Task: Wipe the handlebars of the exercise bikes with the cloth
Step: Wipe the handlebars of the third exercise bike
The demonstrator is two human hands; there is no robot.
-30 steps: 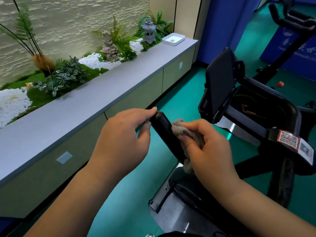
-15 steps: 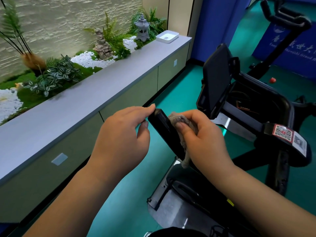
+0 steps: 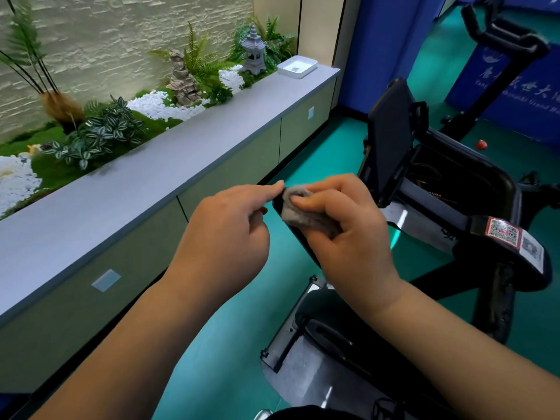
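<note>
The near exercise bike's left handlebar point(image 3: 300, 242) is a black bar that slants up toward the left. My right hand point(image 3: 348, 234) grips a grey cloth point(image 3: 303, 215), which is wrapped over the bar's upper end. My left hand point(image 3: 224, 234) pinches the very tip of that bar between index finger and thumb, and the index fingertip touches the cloth's edge. The bike's right handlebar point(image 3: 512, 241) carries QR stickers and lies bare to the right. Most of the left bar is hidden under cloth and fingers.
A black screen holder point(image 3: 391, 137) stands just behind my right hand. A long grey cabinet ledge point(image 3: 145, 183) with plants and a white tray point(image 3: 297, 66) runs along the left. A second bike point(image 3: 509, 43) stands at the back right on the green floor.
My right hand has slid the cloth up the bar from its middle to its tip, where it meets my left fingers. The view has shifted slightly.
</note>
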